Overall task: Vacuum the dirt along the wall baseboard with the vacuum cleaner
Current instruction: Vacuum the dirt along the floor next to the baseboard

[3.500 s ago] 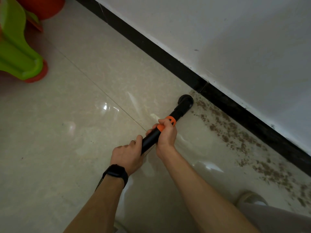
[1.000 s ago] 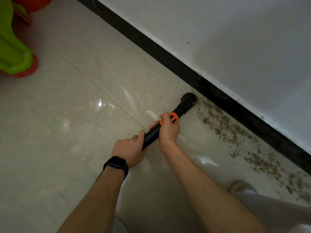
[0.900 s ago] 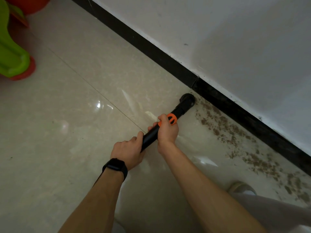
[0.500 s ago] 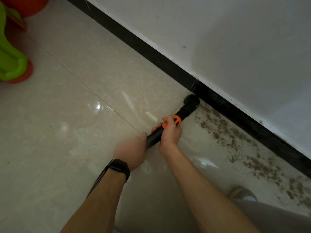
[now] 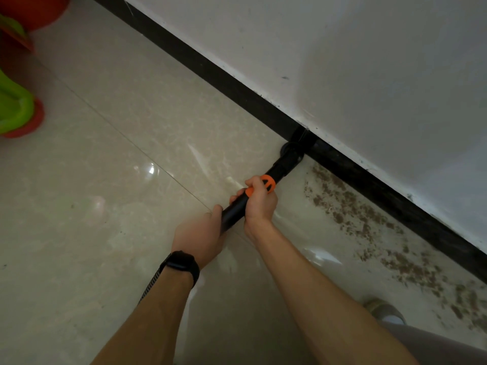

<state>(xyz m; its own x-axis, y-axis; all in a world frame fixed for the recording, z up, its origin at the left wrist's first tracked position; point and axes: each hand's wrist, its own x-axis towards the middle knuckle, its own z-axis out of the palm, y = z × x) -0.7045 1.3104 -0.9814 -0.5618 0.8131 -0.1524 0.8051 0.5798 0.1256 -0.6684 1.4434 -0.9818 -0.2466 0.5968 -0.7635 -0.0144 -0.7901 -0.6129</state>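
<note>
Now, vacuum cleaner: a black tube with an orange ring on it. It slants from the hands down to the floor by the wall.
Vacuum tip: round and black. It sits on the floor, right up against the baseboard, at the left end of the dirt.
Right hand: wrapped round the tube, just behind the orange ring. The thumb lies on the ring.
Left hand: wrapped round the tube too, nearer the body. A bit of black tube shows between the two hands.
Baseboard: a long black strip at the bottom of the wall. It runs from top left to bottom right.
Dirt: brown crumbs on the floor beside the baseboard. They spread from the tip out to the right edge.
Wall: white, with a few small dark marks.
Floor: shiny pale tiles with a thin line across them.
Watch: a black band on the left wrist.
Cord: striped, beside the left arm, just under the watch.
Shoe: a pale toe at the bottom right, near the dirt.
Green thing: plastic, with a red foot, at the left edge. I cannot tell what it is.
Red thing: round, in the top left corner.
</note>
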